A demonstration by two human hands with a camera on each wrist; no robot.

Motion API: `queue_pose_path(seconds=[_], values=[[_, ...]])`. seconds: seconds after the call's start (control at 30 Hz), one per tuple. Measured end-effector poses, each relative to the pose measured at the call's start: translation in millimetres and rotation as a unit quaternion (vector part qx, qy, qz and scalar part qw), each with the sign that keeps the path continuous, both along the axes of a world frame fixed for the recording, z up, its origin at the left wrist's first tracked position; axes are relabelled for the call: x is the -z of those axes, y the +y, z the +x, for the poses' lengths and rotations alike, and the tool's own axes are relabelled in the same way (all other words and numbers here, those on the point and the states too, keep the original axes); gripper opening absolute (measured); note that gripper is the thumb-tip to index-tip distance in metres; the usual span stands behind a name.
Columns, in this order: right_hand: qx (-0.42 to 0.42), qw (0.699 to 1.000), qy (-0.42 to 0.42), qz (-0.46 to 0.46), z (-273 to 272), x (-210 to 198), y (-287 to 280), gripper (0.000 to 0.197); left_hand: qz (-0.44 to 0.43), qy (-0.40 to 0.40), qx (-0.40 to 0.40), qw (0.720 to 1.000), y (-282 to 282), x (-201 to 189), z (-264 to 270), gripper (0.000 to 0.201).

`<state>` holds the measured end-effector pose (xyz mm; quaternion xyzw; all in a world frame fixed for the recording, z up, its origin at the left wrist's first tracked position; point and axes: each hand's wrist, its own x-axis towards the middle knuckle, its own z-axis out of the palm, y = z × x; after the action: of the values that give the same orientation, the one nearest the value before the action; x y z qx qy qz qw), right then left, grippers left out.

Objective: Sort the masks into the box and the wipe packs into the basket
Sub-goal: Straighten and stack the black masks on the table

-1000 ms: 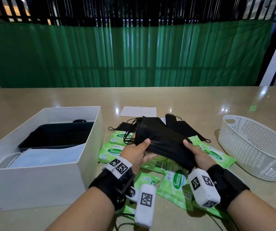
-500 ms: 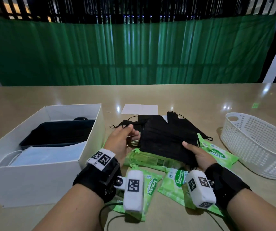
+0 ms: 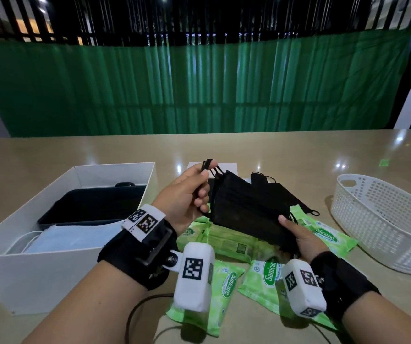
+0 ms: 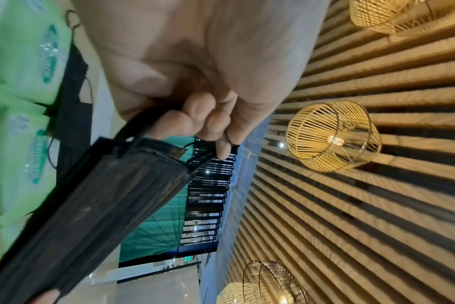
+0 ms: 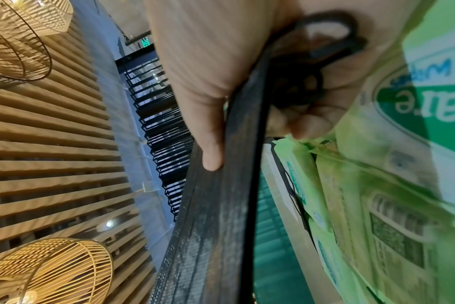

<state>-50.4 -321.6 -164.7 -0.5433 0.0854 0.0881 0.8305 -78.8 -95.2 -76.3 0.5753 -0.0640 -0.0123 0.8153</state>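
Setting: beige table [image 3: 261,150] before a green curtain [image 3: 199,88]; slatted ceiling with wicker lamps [image 4: 333,135] shows in my wrist views.
Left hand [image 3: 187,194]: raised, my fingers curled round the ear loops [image 4: 133,127] at one end of the black mask stack [image 3: 246,209].
Right hand [image 3: 298,239]: palm up under the stack's near end, my thumb [image 5: 208,148] pressed on top, clamping it.
Masks: stack held tilted above the table; more black masks [image 3: 281,192] lie behind it.
Box [image 3: 115,167]: white, at my left, with blue masks [image 3: 75,237] and a dark tray [image 3: 92,207] inside.
Wipe packs [image 3: 226,244]: green, spread beneath my hands.
Basket [image 3: 385,219]: white, at my right.
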Motion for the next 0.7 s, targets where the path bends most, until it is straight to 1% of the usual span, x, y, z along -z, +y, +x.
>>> queue_pose_path(seconds=[0.07, 0.1, 0.13, 0.17, 0.27, 0.3, 0.33, 0.37, 0.43, 0.47, 0.57, 0.7], values=[[-0.012, 0.999, -0.045, 0.017, -0.2, -2.5, -0.6, 0.010, 0.040, -0.013, -0.009, 0.999, 6.0, -13.3, -2.9, 0.024], [-0.015, 0.998, -0.057, 0.024, 1.6, -3.5, -1.1, 0.012, 0.053, -0.020, -0.023, 0.998, 10.9, -20.8, -3.6, 0.022], [-0.018, 0.998, -0.061, 0.025, 3.4, -5.9, -0.9, 0.020, 0.061, -0.025, -0.041, 0.997, 17.6, -29.0, -4.2, 0.021], [-0.025, 0.997, -0.065, 0.020, 5.6, -9.4, -0.7, 0.033, 0.068, -0.027, -0.061, 0.995, 26.0, -37.4, -4.7, 0.018], [-0.056, 0.994, -0.097, 0.016, 13.6, -28.3, 6.4, 0.082, 0.085, -0.014, -0.105, 0.991, 59.7, -60.3, -5.4, 0.006], [-0.071, 0.991, -0.112, 0.028, 16.6, -36.3, 12.6, 0.089, 0.086, -0.006, -0.114, 0.990, 72.5, -65.8, -5.0, 0.009], [-0.087, 0.988, -0.122, 0.042, 18.3, -46.3, 21.0, 0.087, 0.087, 0.005, -0.126, 0.988, 85.5, -70.8, -4.9, 0.014], [-0.104, 0.985, -0.127, 0.057, 20.3, -57.8, 31.4, 0.074, 0.091, 0.014, -0.144, 0.985, 98.6, -75.2, -4.3, 0.018], [-0.123, 0.981, -0.131, 0.072, 26.7, -79.3, 54.7, 0.027, 0.112, 0.024, -0.182, 0.977, 124.7, -81.9, -4.2, 0.020], [-0.132, 0.981, -0.135, 0.052, 29.2, -90.0, 67.9, 0.015, 0.127, 0.028, -0.201, 0.971, 138.9, -83.7, -3.5, 0.020], [-0.166, 0.974, -0.152, -0.011, 36.2, -113.8, 109.6, 0.021, 0.156, 0.036, -0.250, 0.955, 182.4, -82.8, 1.4, 0.026], [-0.205, 0.956, -0.181, -0.109, 40.8, -125.0, 164.6, 0.022, 0.178, 0.072, -0.288, 0.938, 228.5, -73.0, 6.4, 0.029]])
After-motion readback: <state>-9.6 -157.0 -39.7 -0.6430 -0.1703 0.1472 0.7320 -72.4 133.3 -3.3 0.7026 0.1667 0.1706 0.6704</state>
